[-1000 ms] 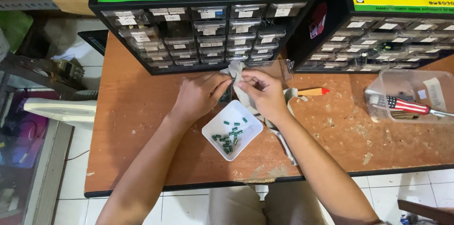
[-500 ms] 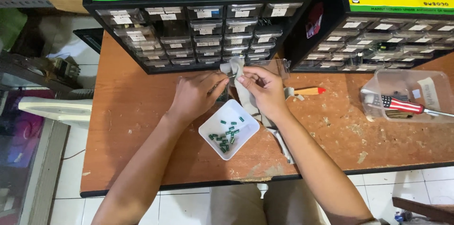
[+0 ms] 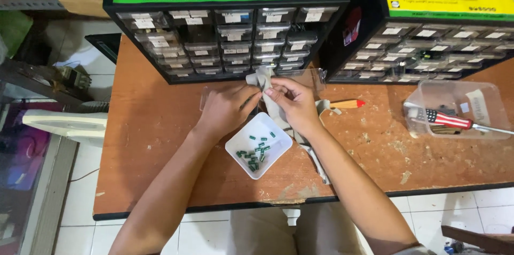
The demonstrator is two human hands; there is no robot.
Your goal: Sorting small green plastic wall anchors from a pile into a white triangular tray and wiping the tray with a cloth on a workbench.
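**Cloth pinched between both hands at frame centre**

At the centre of the frame, I am watching both hands working over the orange-brown bench (image 3: 160,142), just in front of the large black drawer cabinet (image 3: 225,35) filling the upper middle; a second drawer cabinet (image 3: 433,46) is standing at the upper right. The grey cloth strip (image 3: 261,78) is running with its long axis from the hands' fingertips down toward the lower right, trailing under the right wrist to the bench edge. The left hand (image 3: 227,107) and right hand (image 3: 294,102) are closing together on its upper end, fingertips pinching it, both equally near. Just below them, a white square tray (image 3: 235,150) is holding a scatter of small green parts (image 3: 256,152). At right, a clear tub (image 3: 482,99) is holding a screwdriver with a striped handle (image 3: 447,120). A red-tipped pencil (image 3: 348,104) is lying beside the right hand.
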